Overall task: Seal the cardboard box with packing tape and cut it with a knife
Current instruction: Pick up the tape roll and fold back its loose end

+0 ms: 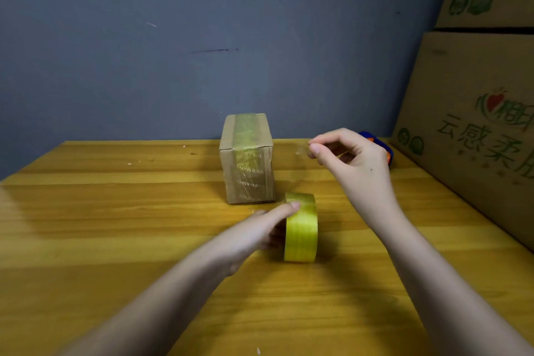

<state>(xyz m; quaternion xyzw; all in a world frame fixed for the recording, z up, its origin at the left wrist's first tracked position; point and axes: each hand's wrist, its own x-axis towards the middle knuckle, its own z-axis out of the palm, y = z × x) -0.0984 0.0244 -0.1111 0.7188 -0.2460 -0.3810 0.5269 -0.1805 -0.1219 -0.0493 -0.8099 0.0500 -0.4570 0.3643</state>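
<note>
A small cardboard box (247,159) stands upright on the wooden table (115,225), with yellowish tape running over its top and down its front. Just in front of it a roll of yellow packing tape (301,228) stands on edge. My left hand (260,233) grips the roll from its left side, a fingertip on its top. My right hand (352,159) is raised to the right of the box, thumb and forefinger pinched on the clear free end of the tape (302,150). A blue and orange knife (378,147) lies behind my right hand, mostly hidden.
Large printed cardboard cartons (476,124) are stacked along the table's right edge. A blue-grey wall (202,37) closes off the back. A few small scraps lie on the wood at the left.
</note>
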